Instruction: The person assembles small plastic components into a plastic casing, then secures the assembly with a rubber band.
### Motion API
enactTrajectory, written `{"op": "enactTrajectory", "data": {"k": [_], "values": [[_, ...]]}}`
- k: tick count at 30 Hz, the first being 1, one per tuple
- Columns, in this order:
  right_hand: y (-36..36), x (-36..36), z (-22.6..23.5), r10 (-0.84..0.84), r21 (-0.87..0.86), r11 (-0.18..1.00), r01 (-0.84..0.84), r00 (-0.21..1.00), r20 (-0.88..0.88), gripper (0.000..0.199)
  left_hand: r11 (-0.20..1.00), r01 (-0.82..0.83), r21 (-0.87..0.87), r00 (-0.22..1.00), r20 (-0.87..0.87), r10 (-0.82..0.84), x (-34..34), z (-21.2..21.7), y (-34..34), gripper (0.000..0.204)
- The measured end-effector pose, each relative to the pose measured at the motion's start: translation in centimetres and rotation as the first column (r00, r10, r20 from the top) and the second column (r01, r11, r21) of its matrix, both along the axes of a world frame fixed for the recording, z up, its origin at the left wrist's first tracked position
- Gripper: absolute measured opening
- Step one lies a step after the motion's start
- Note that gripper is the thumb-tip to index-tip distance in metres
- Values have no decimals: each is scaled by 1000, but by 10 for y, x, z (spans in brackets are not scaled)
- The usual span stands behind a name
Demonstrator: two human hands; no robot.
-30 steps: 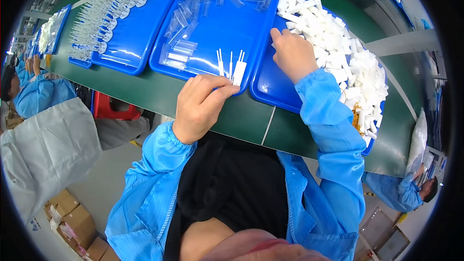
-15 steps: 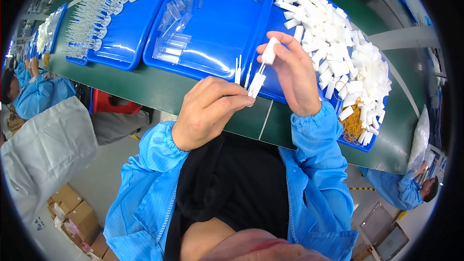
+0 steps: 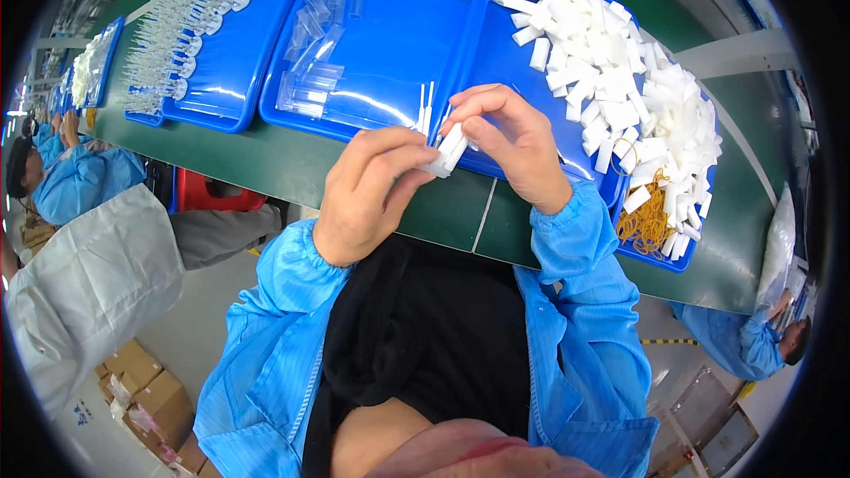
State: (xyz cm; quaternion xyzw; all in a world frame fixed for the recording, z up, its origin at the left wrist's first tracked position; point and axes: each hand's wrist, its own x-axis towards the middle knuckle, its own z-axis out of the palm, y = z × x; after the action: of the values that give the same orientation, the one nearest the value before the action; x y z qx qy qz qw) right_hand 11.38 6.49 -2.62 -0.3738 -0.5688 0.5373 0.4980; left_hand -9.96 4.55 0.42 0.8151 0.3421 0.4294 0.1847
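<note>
My left hand (image 3: 370, 195) is closed, its fingertips pinching the near end of a white pronged part. Two thin white prongs (image 3: 426, 106) stick up beyond those fingertips. My right hand (image 3: 522, 146) is closed on a white rectangular block (image 3: 453, 147), thumb on its near side and fingers curled over it. The block sits down at the pronged part, between both hands; how far it covers a prong is hidden by my fingers. Both hands are above the front edge of the blue trays.
A blue tray (image 3: 549, 119) at right holds many loose white blocks (image 3: 611, 80) and yellow rubber bands (image 3: 648, 221). The middle tray (image 3: 390, 62) carries clear tubes (image 3: 312, 88). Upright pronged clear parts (image 3: 186, 26) fill the left tray (image 3: 226, 75). Co-workers sit at both sides.
My right hand has come down and left, bringing the white block from above the pronged part down against it. My left hand has shifted slightly left.
</note>
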Motion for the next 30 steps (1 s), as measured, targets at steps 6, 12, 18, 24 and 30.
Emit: {"op": "enactTrajectory", "data": {"k": [6,12,18,24,30], "values": [[-4,-7,3,-20,48,999,22,999,-50,18,999,-19,33,998,-67,21,-7,-4,4,46],[-3,0,14,-136,228,971,73,952,274,18,992,18,123,981,-195,7,-7,-6,6,45],[-12,-10,26,-149,73,989,131,907,395,26,983,51,174,977,-211,-14,-6,-15,9,44],[0,13,26,-270,73,961,266,859,435,26,989,56,138,983,-180,-31,-10,-21,11,40],[22,71,20,-545,542,838,-60,-33,838,37,993,9,117,989,-147,9,-12,-19,15,40]]}}
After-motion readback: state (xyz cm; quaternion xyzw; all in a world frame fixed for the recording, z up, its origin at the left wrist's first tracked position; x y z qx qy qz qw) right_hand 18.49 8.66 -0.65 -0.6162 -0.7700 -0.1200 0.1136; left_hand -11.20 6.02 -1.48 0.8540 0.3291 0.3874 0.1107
